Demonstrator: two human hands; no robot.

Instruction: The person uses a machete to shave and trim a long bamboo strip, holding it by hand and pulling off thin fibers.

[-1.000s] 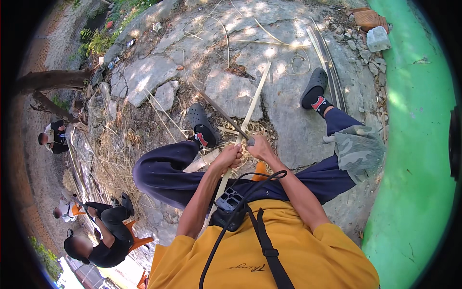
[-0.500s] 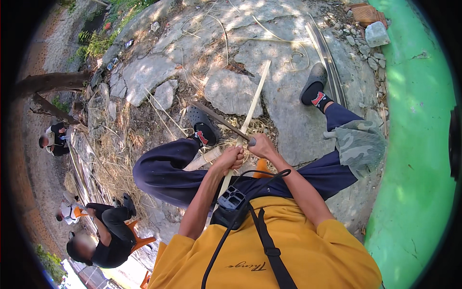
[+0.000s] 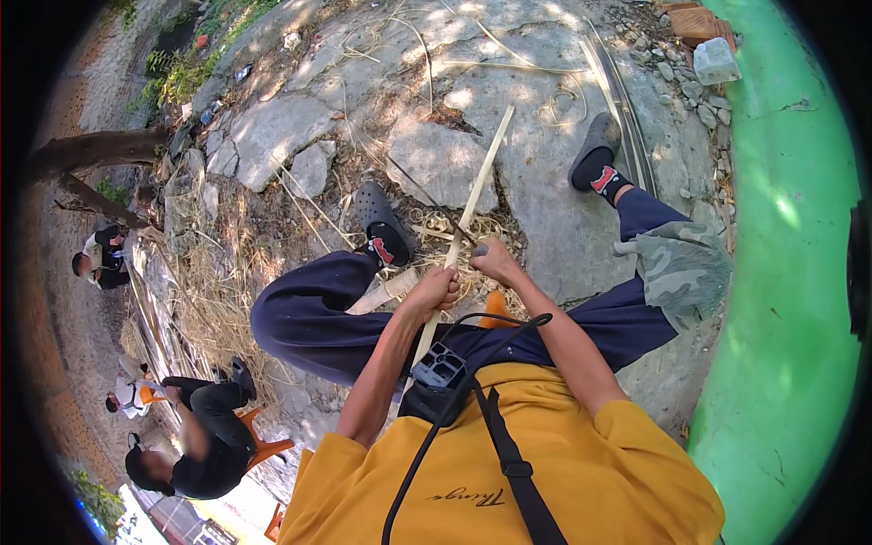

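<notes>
A long pale bamboo strip [image 3: 479, 183] runs from between my knees out over the stone ground. My left hand [image 3: 435, 291] is closed around the strip's near part. My right hand [image 3: 491, 260] grips a dark-handled knife [image 3: 476, 249] whose blade lies against the strip just beyond the left hand. A thicker bamboo piece [image 3: 388, 292] lies across my left leg beside the left hand. Curled shavings [image 3: 442, 226] are heaped on the ground under the strip.
I sit with legs apart, black clogs [image 3: 381, 219] on cracked flat stones [image 3: 440, 160]. Long strips [image 3: 618, 91] lie at the far right beside a green wall [image 3: 790, 272]. A person in black [image 3: 195, 436] sits lower left; others [image 3: 98, 259] sit farther left.
The strip's far end has shifted slightly and both hands stay clasped on it near my knees. The person at lower left has moved a little.
</notes>
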